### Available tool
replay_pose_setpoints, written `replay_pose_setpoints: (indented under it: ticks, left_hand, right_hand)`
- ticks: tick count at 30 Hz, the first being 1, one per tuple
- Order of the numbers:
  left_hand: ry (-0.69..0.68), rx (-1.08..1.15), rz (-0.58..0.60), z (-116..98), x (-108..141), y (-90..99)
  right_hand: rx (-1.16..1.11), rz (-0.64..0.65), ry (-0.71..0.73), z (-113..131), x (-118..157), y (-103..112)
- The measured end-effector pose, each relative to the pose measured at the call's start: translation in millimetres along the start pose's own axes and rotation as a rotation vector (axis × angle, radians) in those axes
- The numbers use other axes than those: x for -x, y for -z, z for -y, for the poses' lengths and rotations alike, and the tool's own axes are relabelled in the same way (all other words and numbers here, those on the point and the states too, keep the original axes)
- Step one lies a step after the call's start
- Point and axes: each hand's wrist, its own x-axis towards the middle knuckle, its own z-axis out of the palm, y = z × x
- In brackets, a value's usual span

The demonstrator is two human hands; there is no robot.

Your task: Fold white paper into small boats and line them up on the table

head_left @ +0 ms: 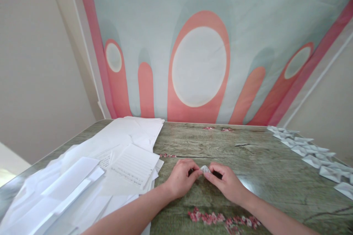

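Note:
A small folded piece of white paper [204, 169] is held between both hands, just above the wood-patterned table [220, 143]. My left hand [182, 177] pinches its left side between thumb and fingers. On the right side, my right hand [224, 181] grips it the same way, the thumb in front. The fingers partly cover the paper, so its full shape is hard to make out.
Stacked loose white sheets [116, 132] spread over the table's left side, with a lined, written sheet [135, 165] on top. Several folded white paper pieces [311, 150] line the right edge. A patterned backdrop [157, 14] hangs behind the table.

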Motion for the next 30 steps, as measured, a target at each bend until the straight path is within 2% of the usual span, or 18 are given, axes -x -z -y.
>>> replay_pose_setpoints:
  ticks: [6,11,18,24,30]
  left_hand:
    - [-0.048,0.010,0.031,-0.6,2.1,1.4]
    - [0.011,0.088,-0.002,0.5,0.6,2.7]
    - [0.041,0.122,-0.023,0.0,-0.6,2.7]
    - [0.012,0.153,0.013,-2.1,0.4,4.4]
    - [-0.013,0.089,-0.012,-3.6,0.8,6.3]
  right_hand:
    - [0.031,0.039,0.018,-1.0,1.1,1.0]
    - [-0.021,0.076,0.002,1.3,-0.2,2.2]
    - [-0.087,-0.009,-0.038,-1.1,-0.5,4.4]
    - [-0.010,0.016,0.034,1.3,1.0,4.6]
    - [0.053,0.002,0.085,6.7,1.1,-0.7]
